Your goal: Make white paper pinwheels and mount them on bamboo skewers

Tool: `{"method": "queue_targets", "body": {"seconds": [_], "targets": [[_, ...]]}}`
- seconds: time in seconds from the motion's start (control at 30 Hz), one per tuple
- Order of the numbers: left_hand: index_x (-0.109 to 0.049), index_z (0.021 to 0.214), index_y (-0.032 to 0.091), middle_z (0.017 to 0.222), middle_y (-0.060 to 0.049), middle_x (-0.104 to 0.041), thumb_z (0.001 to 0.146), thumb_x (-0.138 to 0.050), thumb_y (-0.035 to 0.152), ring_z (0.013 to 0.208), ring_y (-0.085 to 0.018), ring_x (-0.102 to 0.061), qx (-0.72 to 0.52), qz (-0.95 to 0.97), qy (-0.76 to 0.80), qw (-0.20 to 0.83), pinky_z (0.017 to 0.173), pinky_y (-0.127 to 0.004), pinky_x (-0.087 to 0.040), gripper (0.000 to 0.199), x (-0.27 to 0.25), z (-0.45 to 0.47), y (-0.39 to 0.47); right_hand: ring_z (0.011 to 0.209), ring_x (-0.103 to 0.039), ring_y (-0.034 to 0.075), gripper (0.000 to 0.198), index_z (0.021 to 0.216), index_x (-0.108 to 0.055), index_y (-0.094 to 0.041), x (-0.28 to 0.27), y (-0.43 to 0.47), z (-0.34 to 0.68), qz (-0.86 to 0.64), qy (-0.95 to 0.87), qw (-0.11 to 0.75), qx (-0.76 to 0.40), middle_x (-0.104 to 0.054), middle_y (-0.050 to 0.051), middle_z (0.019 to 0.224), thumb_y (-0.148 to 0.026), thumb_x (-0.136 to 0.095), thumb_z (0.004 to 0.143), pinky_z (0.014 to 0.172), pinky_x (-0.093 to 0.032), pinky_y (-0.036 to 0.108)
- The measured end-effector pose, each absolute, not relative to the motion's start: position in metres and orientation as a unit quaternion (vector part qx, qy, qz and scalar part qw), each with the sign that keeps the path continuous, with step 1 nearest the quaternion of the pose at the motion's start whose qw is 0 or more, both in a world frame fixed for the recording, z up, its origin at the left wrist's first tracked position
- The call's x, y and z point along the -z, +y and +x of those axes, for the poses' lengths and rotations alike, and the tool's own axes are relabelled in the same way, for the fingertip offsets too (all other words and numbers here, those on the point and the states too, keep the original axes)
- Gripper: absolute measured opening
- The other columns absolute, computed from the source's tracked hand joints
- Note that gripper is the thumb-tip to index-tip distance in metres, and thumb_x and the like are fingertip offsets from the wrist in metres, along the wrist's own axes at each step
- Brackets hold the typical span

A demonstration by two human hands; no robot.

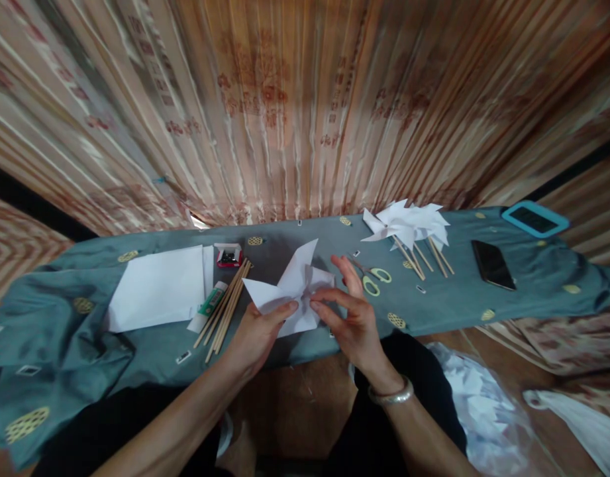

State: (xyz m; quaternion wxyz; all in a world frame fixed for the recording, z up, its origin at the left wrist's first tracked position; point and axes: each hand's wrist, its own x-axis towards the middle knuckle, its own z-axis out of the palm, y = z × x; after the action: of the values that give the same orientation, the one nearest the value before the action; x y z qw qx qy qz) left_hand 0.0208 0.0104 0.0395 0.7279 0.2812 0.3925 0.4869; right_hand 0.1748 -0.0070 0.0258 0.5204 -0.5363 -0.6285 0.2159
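Observation:
A white paper pinwheel (pixel 299 281) with folded blades is held up over the near edge of the cloth-covered table. My left hand (pixel 259 334) grips its lower left part, the thumb pressed near the centre. At the right of that centre, my right hand (pixel 352 321) has thumb and index finger pinched against the paper, other fingers raised. Whether a small piece sits between those fingertips is hidden. Left of the pinwheel lie several wooden sticks (pixel 228 305), a green and white glue stick (pixel 212 299) and a small red box (pixel 228 255) with dark bits inside.
Stacked white paper (pixel 158 288) lies at the left. Right of my hands are green-handled scissors (pixel 371 278), several finished pinwheels (pixel 406 224) on sticks, a dark phone (pixel 493 264) and a blue-framed tablet (pixel 536 218). A plastic bag of paper scraps (pixel 478 404) stands on the floor. A curtain (pixel 295 119) hangs behind.

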Motion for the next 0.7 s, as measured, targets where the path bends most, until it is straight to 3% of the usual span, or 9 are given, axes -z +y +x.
{"method": "queue_targets", "body": {"seconds": [0.7], "targets": [[-0.073,0.087,0.013,0.086,-0.006,-0.077,0.056,-0.085,0.022,0.080,-0.024,-0.068,-0.478,0.276,0.429,0.715,0.081,-0.037,-0.050,0.034,-0.0359,0.0159,0.0075,0.143,-0.029,0.026,0.005,0.081,-0.075,-0.026,-0.0204,-0.0032,0.1739,-0.527,-0.611,0.517,-0.286,-0.047,0.002,0.146,-0.023,-0.071,0.080,0.117,-0.025,0.050]]}}
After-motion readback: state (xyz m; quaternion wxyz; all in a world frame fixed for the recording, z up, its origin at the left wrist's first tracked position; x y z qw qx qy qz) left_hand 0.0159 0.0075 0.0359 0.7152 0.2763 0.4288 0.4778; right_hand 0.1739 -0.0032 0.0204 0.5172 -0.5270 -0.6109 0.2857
